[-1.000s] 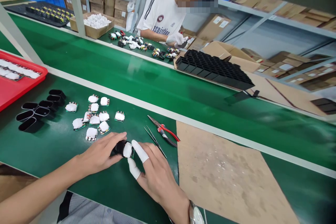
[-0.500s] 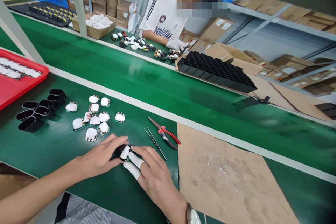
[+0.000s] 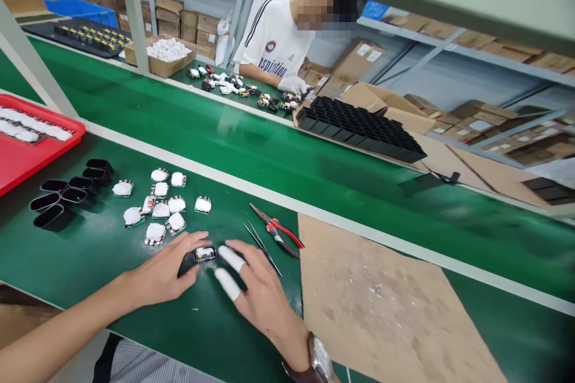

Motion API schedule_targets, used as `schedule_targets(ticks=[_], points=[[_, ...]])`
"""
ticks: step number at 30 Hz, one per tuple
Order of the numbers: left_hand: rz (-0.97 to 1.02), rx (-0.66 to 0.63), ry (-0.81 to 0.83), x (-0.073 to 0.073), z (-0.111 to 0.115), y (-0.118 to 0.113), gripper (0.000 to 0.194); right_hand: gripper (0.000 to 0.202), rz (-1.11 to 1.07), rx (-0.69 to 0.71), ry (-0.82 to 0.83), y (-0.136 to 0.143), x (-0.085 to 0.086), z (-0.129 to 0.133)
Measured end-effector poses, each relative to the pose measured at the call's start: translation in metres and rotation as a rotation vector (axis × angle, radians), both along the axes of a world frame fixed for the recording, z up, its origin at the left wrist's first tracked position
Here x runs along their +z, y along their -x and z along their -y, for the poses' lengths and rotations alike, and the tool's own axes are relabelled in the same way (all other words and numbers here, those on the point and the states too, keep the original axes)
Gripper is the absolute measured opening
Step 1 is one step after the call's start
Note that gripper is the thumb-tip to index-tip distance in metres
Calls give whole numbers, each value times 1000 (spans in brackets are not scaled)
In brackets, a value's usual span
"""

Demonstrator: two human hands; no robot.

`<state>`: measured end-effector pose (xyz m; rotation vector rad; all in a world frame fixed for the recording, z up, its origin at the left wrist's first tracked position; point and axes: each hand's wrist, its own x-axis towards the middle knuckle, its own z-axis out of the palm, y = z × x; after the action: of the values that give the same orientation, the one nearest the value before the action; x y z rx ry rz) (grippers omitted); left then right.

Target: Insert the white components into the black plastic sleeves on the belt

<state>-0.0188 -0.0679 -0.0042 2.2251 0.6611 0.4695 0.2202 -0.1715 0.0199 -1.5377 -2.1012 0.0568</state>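
While the left hand (image 3: pixel 167 270) is curving around a black case (image 3: pixel 195 255), whose opening is showing a white-topped board (image 3: pixel 205 253), the right hand (image 3: pixel 266 298) is hovering just beside it, fingers spread, two wearing white cots (image 3: pixel 230 258). Whether the left fingers are pressing on the case, one cannot tell. Beyond the left hand, loose boards (image 3: pixel 160 210) are lying on the green bench (image 3: pixel 90 263); tweezers (image 3: pixel 269 258) and pliers (image 3: pixel 275 227) are lying beyond the right.

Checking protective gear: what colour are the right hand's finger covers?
The finger covers are white; see head view.
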Motion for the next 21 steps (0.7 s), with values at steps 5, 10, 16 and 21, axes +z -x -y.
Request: schedule_targets(ticks=[5,10,16,21], points=[[104,11,-193,1,0,6,35,41,258,-335,-134,-37,-27,4],[153,-32,-393,-8,-3,5,13,39,85,-187,-87,-27,-18,8],[149,-10,-456,-15,0,8,18,25,156,-46,-64,2,10,14],[191,-9,-413,-12,0,6,7,25,226,-35,-59,3,10,9]])
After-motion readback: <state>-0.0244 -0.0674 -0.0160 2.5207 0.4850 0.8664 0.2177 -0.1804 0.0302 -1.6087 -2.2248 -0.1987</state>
